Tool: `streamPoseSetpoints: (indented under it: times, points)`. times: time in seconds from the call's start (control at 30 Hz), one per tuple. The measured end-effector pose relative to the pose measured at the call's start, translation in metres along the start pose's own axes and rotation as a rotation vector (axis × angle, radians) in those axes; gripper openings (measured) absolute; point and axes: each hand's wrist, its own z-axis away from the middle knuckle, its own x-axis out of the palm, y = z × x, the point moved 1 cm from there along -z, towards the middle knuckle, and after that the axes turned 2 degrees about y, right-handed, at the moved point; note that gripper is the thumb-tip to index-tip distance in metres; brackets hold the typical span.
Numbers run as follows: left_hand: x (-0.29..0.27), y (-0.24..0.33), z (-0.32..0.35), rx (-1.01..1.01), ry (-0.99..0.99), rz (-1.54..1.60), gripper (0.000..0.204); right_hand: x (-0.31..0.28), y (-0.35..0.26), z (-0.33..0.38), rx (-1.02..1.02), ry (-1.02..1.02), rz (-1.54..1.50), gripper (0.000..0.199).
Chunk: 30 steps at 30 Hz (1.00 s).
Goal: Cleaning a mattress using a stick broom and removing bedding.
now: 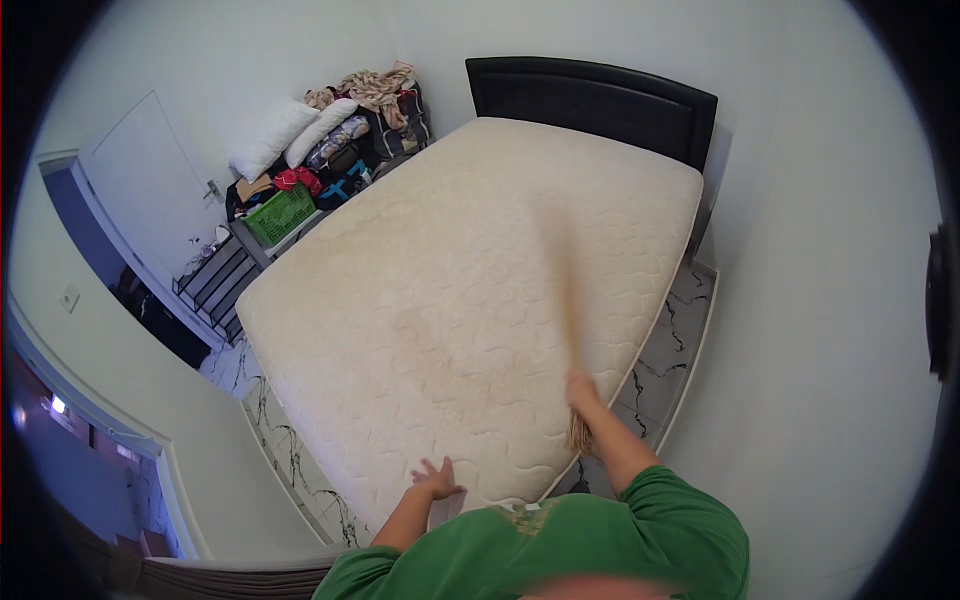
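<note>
A bare cream quilted mattress (440, 290) with brownish stains fills the middle of the view. My right hand (581, 391) is closed around a light brown stick broom (567, 290) over the mattress's right side. Motion smears the broom's far part, so I cannot tell whether it touches the fabric. A short bundle of stalk ends sticks out below my fist. Near the front edge, my left hand (437, 478) is spread with fingers apart, resting on or just over the mattress, holding nothing.
A black headboard (590, 95) stands at the far end. Pillows (275, 140), clothes, bags and a green basket (280, 214) are piled far left, beside a dark slatted rack (222, 285). A white door (150, 180) is at the left; a wall (810, 330) rises on the right beyond marbled floor (668, 340).
</note>
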Motion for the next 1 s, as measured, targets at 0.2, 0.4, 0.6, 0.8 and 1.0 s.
streamPoseSetpoints:
  times: [0.2, 0.4, 0.6, 0.8, 1.0]
  points:
    - [-0.013, 0.041, -0.044, -0.082, 0.044, 0.248, 0.119, -0.018, -0.025, -0.021, -0.893, -0.627, 0.826, 0.018]
    - [-0.025, 0.056, -0.055, -0.274, 0.154, 0.368, 0.125, -0.056, 0.059, -0.17, 0.362, 0.275, -0.041, 0.026]
    - [-0.029, 0.045, -0.076, -0.382, 0.105, 0.365, 0.127, 0.019, -0.146, -0.084, -0.662, -0.592, 0.722, 0.027]
    - [-0.021, 0.04, -0.099, -0.424, 0.071, 0.37, 0.133, 0.004, -0.029, -0.252, 0.01, -0.171, 0.478, 0.019]
    - [-0.014, 0.038, -0.119, -0.424, 0.058, 0.368, 0.136, 0.085, -0.088, -0.256, -0.282, -0.047, 0.215, 0.024]
